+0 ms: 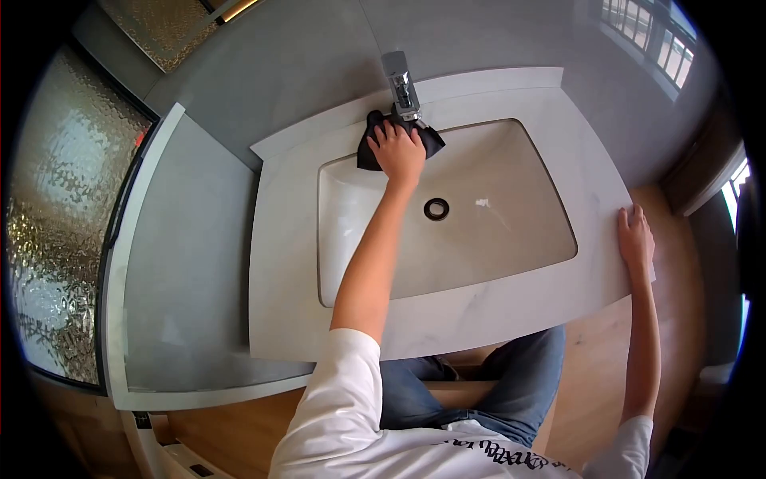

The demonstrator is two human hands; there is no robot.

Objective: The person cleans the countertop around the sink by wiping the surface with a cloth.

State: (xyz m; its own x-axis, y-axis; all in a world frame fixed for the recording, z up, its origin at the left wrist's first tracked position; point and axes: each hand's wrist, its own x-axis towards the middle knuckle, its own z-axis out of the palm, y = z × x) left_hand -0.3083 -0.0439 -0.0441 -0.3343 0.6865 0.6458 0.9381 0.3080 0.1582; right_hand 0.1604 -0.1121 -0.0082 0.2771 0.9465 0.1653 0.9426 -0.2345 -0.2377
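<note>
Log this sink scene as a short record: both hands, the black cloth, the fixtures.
Left hand: bare, fingers spread on a crumpled black cloth
Cloth position: by the foot of a shiny chrome faucet, overlapping the back rim of a white, rectangular basin
Right hand: at the right edge of a white, grey-veined countertop
Drain: round, dark-rimmed, in the basin floor

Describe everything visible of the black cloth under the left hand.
The black cloth looks like soft, thin fabric, plain, with no print visible. It is loosely bunched, with angular edges showing on both sides of the left hand, which lies on top with fingers spread and hides its middle. It sits by the base of the faucet, partly on the countertop and partly over the back edge of the sink basin. Whether it is wet or touches the faucet is unclear.
</note>
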